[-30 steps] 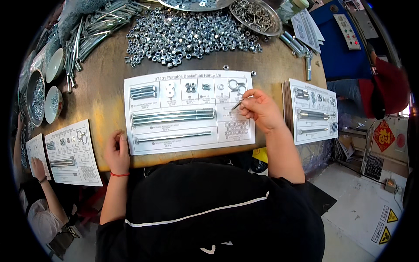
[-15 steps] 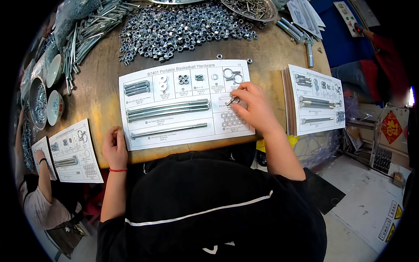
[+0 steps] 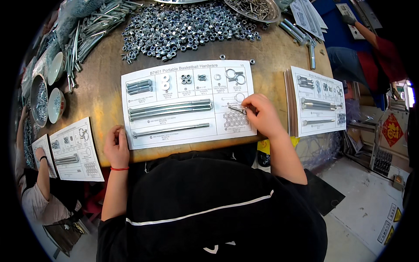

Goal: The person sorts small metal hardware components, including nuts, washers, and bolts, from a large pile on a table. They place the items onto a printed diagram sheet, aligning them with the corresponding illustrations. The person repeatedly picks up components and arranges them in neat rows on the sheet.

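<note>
My right hand (image 3: 258, 114) is closed, thumb and fingertips pinching a small shiny metal pin (image 3: 238, 109) over the right part of a white printed hardware sheet (image 3: 170, 142). Long bolts (image 3: 170, 110) appear on that sheet, with shorter bolts, washers, nuts and ringed pins (image 3: 235, 76) above. Pale nut outlines (image 3: 236, 119) are just below the pin. At the sheet's lower left edge my left hand (image 3: 116, 145) has its fingers curled in; whether they grip the edge is hidden.
Beyond the sheet lies a wide heap of lock nuts (image 3: 187, 32). Long bolts (image 3: 94, 32) are piled far left, near bowls (image 3: 56, 105). A stack of similar sheets (image 3: 318, 100) stands right. Another person's hand (image 3: 40, 153) is at left; a gloved hand (image 3: 349, 20) is far right.
My right hand has shifted slightly right and nearer to me, carrying the pin toward the nut outlines. My left hand stays at the sheet's edge. The other person's far-right arm has moved up and left.
</note>
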Available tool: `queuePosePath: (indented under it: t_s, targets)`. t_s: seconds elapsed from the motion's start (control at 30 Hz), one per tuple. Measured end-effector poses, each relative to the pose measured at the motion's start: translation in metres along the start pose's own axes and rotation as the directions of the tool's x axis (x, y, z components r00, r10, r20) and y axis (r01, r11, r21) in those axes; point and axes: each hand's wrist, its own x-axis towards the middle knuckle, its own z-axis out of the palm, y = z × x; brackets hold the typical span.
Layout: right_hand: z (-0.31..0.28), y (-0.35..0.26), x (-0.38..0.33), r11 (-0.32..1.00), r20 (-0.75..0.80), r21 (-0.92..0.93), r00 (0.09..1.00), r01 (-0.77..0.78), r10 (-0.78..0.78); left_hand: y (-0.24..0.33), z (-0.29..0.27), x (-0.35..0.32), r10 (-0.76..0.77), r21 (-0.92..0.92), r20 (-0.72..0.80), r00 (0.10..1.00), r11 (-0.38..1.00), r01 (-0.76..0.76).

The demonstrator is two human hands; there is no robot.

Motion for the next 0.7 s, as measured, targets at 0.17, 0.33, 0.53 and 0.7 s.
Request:
queuePosePath:
  t_s: [0.17,0.33,0.53,0.7]
  targets:
    - [0.001,-0.010,-0.011,0.995,-0.015,-0.046,0.996,0.085,-0.085,-0.002,-0.002,0.000,-0.015,-0.008,0.017,1.000,1.000,0.015]
    - [0.007,-0.006,-0.008,0.986,-0.039,-0.067,0.987,0.153,-0.156,-0.001,-0.001,0.002,0.019,0.004,0.012,1.000,1.000,-0.019]
    - [-0.003,-0.019,-0.020,0.932,0.110,-0.224,0.957,0.286,-0.267,0.001,-0.001,0.000,0.011,0.009,0.005,1.000,1.000,-0.011]
    - [0.013,-0.019,-0.019,0.943,-0.051,-0.273,0.976,0.189,-0.210,-0.001,-0.001,0.001,-0.010,0.013,0.018,1.000,1.000,0.010]
